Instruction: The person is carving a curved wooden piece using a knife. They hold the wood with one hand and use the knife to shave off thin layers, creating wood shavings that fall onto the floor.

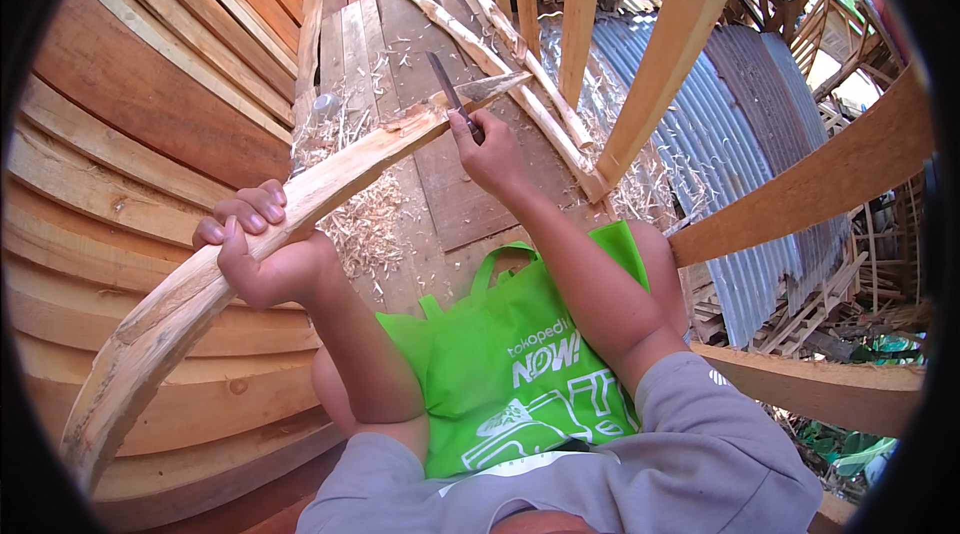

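A long, curved piece of pale timber [330,179] slants from the lower left up to the far middle, its bark-free surface roughly hewn. My left hand [262,244] is closed around it, fingers over the upper side and thumb on the near side. Near the timber's far end, my right hand [490,149] is wrapped round the handle of a dark-bladed knife [446,84]. The blade points up and away, crossing beside a freshly cut, orange-toned patch of the wood. Whether the edge touches the wood I cannot tell. A green bag [520,374] lies over my lap.
Wood shavings [370,224] litter the plank floor [440,184]. Stacked curved planks [150,124] form a wall on the left. Two thin peeled poles [500,64] lie ahead. Upright timbers [670,54] rise on the right, with corrugated metal sheets [700,154] beyond them.
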The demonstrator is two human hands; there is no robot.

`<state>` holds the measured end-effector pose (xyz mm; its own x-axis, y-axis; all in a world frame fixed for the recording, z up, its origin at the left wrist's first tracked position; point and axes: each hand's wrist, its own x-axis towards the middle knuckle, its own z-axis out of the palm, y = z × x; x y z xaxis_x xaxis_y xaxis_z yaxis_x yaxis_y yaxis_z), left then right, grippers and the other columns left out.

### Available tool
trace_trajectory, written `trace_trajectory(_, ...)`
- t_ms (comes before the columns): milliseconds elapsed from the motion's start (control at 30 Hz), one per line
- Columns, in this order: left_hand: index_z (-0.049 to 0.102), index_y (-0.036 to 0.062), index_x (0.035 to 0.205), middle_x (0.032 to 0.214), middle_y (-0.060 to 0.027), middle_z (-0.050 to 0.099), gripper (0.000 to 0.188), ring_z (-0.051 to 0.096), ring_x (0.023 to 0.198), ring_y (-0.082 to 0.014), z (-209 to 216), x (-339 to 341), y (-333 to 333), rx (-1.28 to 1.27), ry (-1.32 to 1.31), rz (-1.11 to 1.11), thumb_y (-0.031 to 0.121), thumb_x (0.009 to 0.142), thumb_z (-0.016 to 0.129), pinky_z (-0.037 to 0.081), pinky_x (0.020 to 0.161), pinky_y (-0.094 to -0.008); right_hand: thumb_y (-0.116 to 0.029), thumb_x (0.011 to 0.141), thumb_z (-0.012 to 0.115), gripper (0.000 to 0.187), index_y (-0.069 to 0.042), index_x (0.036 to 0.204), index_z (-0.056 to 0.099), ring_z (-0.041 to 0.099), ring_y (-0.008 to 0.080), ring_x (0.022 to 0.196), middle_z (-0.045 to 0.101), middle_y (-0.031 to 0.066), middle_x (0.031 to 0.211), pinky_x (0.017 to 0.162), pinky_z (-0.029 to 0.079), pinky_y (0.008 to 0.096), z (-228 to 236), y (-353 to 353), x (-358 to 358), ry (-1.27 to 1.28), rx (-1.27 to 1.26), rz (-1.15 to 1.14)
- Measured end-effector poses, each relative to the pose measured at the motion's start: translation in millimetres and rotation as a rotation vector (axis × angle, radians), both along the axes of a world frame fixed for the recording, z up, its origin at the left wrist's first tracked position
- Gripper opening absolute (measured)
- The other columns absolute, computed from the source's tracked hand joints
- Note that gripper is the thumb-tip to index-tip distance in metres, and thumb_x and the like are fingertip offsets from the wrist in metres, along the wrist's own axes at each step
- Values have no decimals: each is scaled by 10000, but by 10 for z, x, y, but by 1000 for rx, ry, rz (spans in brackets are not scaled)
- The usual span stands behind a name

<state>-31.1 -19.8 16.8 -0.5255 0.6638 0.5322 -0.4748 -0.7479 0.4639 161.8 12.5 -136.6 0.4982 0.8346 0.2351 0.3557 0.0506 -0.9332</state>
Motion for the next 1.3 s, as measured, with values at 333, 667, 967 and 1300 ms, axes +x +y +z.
trace_trajectory(333,424,181,812,615,15,358,124,393,529,-122,10,16,0,6,-1,-7,107,749,500,405,595,-303,-279,1019,396,361,-19,914,623,634,443,847,656,235,835,763,461,513,-92,35,5,7,19,17)
trace_trajectory(667,426,181,812,617,16,359,125,395,530,-121,18,19,-4,2,-2,6,112,750,510,403,598,-304,-455,995,534,473,-27,821,637,593,335,592,589,153,620,570,429,439,116,-31,-36,-92,-15,-36)
trace_trajectory(967,424,182,808,616,16,355,125,395,527,-121,10,19,5,5,-12,-7,116,747,512,400,592,-299,-467,972,577,449,-123,691,514,333,73,432,401,-35,545,409,246,270,50,96,125,557,-139,263)
trace_trajectory(1300,423,182,807,607,17,357,121,405,522,-119,5,30,12,13,-13,-7,120,750,510,404,574,-291,-519,941,558,410,-179,733,460,234,66,390,362,-59,545,372,156,253,226,-9,335,1173,-343,514)
